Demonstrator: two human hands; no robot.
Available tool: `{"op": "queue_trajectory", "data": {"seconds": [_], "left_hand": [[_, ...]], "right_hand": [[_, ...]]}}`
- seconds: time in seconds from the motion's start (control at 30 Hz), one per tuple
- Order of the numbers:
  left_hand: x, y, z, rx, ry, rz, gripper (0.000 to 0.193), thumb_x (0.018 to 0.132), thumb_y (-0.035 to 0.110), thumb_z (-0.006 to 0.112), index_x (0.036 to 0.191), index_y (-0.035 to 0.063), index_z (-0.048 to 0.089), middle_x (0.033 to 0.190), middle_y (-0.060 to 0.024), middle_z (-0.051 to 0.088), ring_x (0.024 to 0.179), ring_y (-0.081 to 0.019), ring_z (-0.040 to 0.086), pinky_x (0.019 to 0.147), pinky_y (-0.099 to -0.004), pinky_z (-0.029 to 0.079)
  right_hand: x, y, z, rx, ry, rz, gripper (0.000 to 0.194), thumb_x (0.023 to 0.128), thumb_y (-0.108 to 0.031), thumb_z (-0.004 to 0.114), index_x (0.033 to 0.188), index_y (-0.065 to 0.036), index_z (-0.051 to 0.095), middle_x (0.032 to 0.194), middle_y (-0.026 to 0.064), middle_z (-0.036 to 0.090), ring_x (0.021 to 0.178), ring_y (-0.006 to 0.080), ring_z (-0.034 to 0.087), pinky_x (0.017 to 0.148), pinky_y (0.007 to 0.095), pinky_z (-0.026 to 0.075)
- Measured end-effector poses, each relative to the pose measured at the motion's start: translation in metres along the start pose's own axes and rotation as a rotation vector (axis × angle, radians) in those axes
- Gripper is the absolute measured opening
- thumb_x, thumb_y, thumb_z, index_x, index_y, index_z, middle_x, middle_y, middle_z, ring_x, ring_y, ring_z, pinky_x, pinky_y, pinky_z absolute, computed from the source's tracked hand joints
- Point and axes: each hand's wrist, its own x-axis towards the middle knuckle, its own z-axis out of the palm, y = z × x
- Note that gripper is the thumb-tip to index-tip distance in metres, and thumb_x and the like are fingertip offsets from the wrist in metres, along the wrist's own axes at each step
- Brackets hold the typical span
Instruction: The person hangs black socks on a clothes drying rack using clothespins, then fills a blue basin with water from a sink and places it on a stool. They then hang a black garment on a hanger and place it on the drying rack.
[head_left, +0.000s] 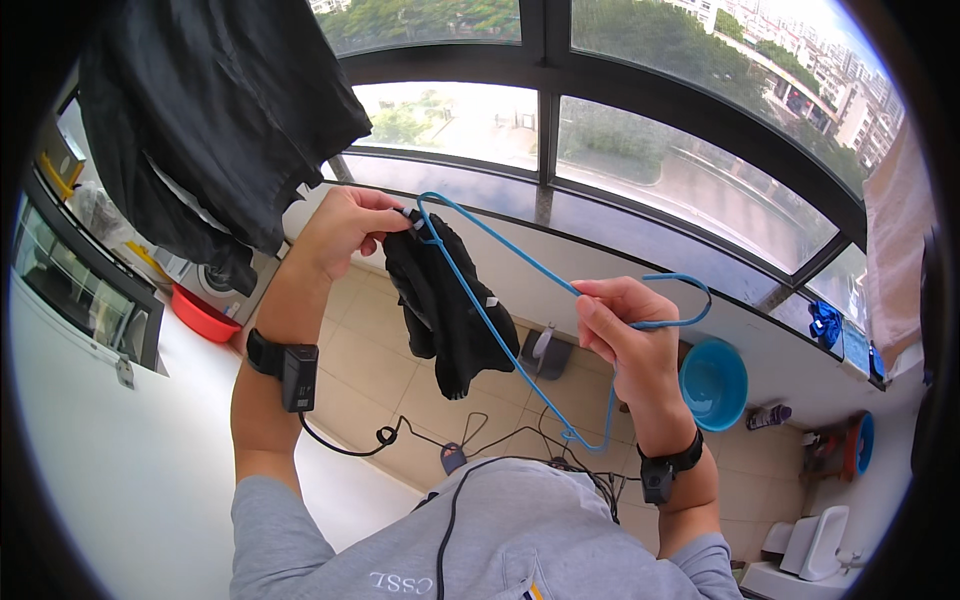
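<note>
My left hand (341, 229) pinches the edge of a small black garment (442, 315) between thumb and fingers. The cloth hangs down in folds, and a small white tag shows on its side. In my right hand (634, 330) is a blue wire clothes hanger (517, 250), gripped near its hook, which points to the right. One end of the hanger meets the garment's top edge beside my left fingertips. Whether the cloth is hooked on it I cannot tell. The hanger's long bar crosses in front of the garment, and its other end points down toward my body.
Large black clothing (225, 112) hangs at the upper left, beside the window frame (551, 45). A red basin (202, 315) stands by a washing machine. At right are a blue basin (712, 386), a bottle (769, 416) and a white sink (795, 577). Black cables (517, 431) hang before me.
</note>
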Motion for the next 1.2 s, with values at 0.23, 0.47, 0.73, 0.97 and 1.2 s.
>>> {"op": "queue_trajectory", "data": {"seconds": [0.23,0.47,0.73,0.97,1.2], "left_hand": [[-0.001,0.01,0.01,0.008,-0.07,0.029,0.012,0.084,0.006,0.078,0.093,-0.001,0.076,0.07,-0.0006,0.065,0.051,-0.0058,0.05,0.047,-0.0195,0.037],[-0.002,0.013,0.01,-0.076,-0.096,0.036,0.011,0.082,0.005,0.078,0.091,-0.0003,0.074,0.073,-0.0011,0.065,0.055,-0.0069,0.05,0.049,-0.0196,0.035],[-0.01,0.002,0.015,-0.142,-0.157,0.173,0.019,0.09,0.013,0.08,0.102,-0.0017,0.074,0.082,-0.0024,0.068,0.067,-0.0074,0.056,0.057,-0.0196,0.041],[-0.012,-0.021,0.016,-0.465,-0.163,0.182,0.013,0.097,0.008,0.072,0.106,-0.0009,0.075,0.082,-0.0045,0.072,0.066,-0.0097,0.063,0.055,-0.0218,0.047],[-0.014,-0.029,0.017,-0.445,-0.183,0.124,0.008,0.092,0.006,0.077,0.099,0.0014,0.078,0.079,-0.0045,0.072,0.063,-0.0094,0.063,0.051,-0.0222,0.047]], "right_hand": [[0.006,-0.014,-0.007,0.003,-0.051,0.038,0.015,0.097,-0.003,0.071,0.11,0.004,0.074,0.076,0.0048,0.068,0.062,0.0061,0.06,0.05,0.0165,0.036],[0.019,-0.028,-0.019,0.107,-0.095,0.124,0.015,0.096,-0.005,0.072,0.108,0.004,0.073,0.075,0.0057,0.066,0.062,0.0067,0.058,0.048,0.0168,0.035],[0.027,-0.029,-0.03,0.166,-0.138,0.186,0.016,0.097,-0.007,0.072,0.11,0.003,0.073,0.073,0.0048,0.065,0.059,0.0059,0.053,0.046,0.0181,0.031],[0.029,-0.014,-0.032,0.218,-0.185,0.054,0.014,0.097,-0.007,0.072,0.107,0.003,0.074,0.073,0.0043,0.064,0.06,0.0071,0.053,0.048,0.0182,0.032],[0.014,-0.009,-0.02,0.085,-0.102,-0.176,0.016,0.097,-0.002,0.071,0.11,0.006,0.074,0.076,0.0046,0.065,0.063,0.0077,0.054,0.052,0.0186,0.034]]}}
